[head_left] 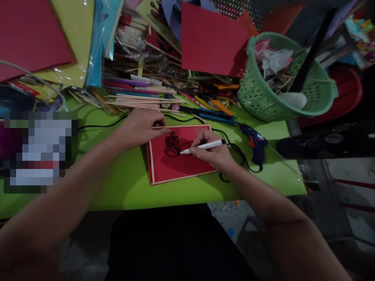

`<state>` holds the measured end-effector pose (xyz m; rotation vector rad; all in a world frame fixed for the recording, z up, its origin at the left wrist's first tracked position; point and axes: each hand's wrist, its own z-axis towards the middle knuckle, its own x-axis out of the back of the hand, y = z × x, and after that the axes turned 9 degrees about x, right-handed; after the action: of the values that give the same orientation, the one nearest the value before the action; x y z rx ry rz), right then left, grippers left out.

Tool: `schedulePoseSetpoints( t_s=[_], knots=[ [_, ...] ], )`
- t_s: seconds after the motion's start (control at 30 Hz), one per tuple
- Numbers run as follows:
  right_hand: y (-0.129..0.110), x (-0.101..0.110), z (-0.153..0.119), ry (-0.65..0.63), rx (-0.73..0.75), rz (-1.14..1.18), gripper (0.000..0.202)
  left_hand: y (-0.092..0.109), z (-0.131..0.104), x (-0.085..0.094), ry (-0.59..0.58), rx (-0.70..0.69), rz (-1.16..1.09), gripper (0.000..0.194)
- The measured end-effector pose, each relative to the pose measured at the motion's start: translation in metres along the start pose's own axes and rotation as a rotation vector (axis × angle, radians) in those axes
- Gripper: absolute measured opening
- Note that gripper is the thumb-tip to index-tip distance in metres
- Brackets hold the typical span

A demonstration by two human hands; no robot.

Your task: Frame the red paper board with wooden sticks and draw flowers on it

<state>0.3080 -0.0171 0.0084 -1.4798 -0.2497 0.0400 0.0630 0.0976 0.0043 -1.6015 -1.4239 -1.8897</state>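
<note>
A red card (164,169) edged with thin wooden sticks lies on the green tabletop. On it is a black line drawing of flowers (173,145) with two leaves at the base. My right hand (215,154) is closed round a white marker (209,145), whose tip touches the card beside the leaves. My left hand (145,125) grips the card's upper left edge, its bent fingers and thumb on the stick border. The card's right side is partly hidden under my right hand.
Right of the card lies a blue glue gun (256,144) with its black cord looped nearby. A green basket (260,101) of scraps stands behind it. Loose sticks (131,100), pens and cutters (211,113) crowd the back. Coloured paper sheets (213,39) rise behind them.
</note>
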Motion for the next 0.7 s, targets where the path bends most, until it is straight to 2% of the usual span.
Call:
schedulePoseSetpoints(
  t_s=[0.23,0.47,0.7],
  knots=[
    [-0.0022,0.0002,0.0001,-0.046,0.019,-0.039,0.024,0.0051,0.0005,0.0015,-0.010,0.039,0.057,0.032],
    [-0.0002,-0.0005,-0.0028,-0.074,0.014,-0.149,0.020,-0.0024,0.0008,-0.0030,0.021,0.008,0.064,0.032],
    [-0.0011,0.0000,-0.0026,-0.081,0.025,-0.150,0.019,0.0003,0.0005,-0.0014,0.014,0.005,0.053,0.032]
  ],
)
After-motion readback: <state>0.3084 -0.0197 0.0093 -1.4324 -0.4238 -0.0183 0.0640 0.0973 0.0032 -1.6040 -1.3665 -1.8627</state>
